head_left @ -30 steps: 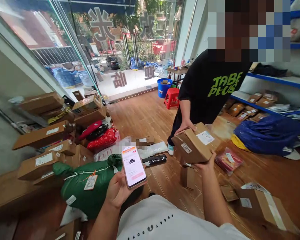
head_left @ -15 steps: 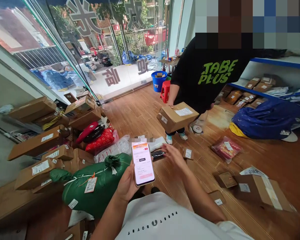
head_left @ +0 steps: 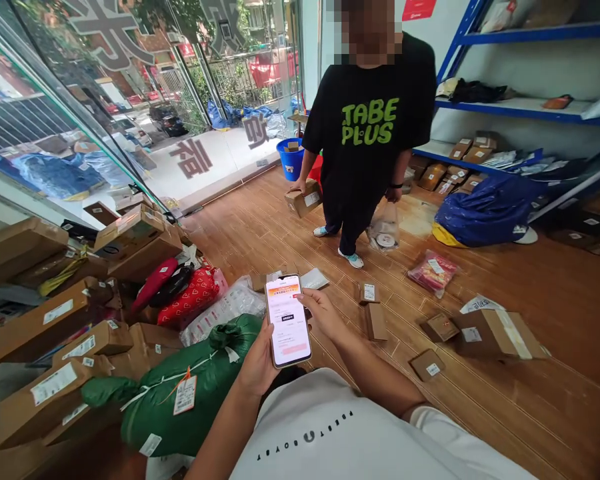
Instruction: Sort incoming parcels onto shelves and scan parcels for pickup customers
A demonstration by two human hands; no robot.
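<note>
A smartphone (head_left: 289, 327) with a lit screen lies upright in my left hand (head_left: 260, 357), whose fingers and thumb are closed around its lower left side. My right hand (head_left: 325, 312) is open at the phone's upper right edge, a fingertip on or just over the screen near a small red button; I cannot tell whether it touches. The rest of its fingers are partly hidden. To the left of the phone a green tied sack (head_left: 190, 380) with a paper label lies close to my left forearm.
Cardboard boxes (head_left: 45, 320) are heaped along the left. A person in a black T-shirt (head_left: 370, 120) stands ahead with a small carton (head_left: 304, 198) and a clear bag (head_left: 384, 230). On the floor to the right lie a large carton (head_left: 497, 333) and a red package (head_left: 434, 273). Blue shelves (head_left: 530, 110) stand behind.
My right hand has come in to the phone's screen edge from further right. The person has stepped back, with the carton now lower and farther away. My view has turned rightward.
</note>
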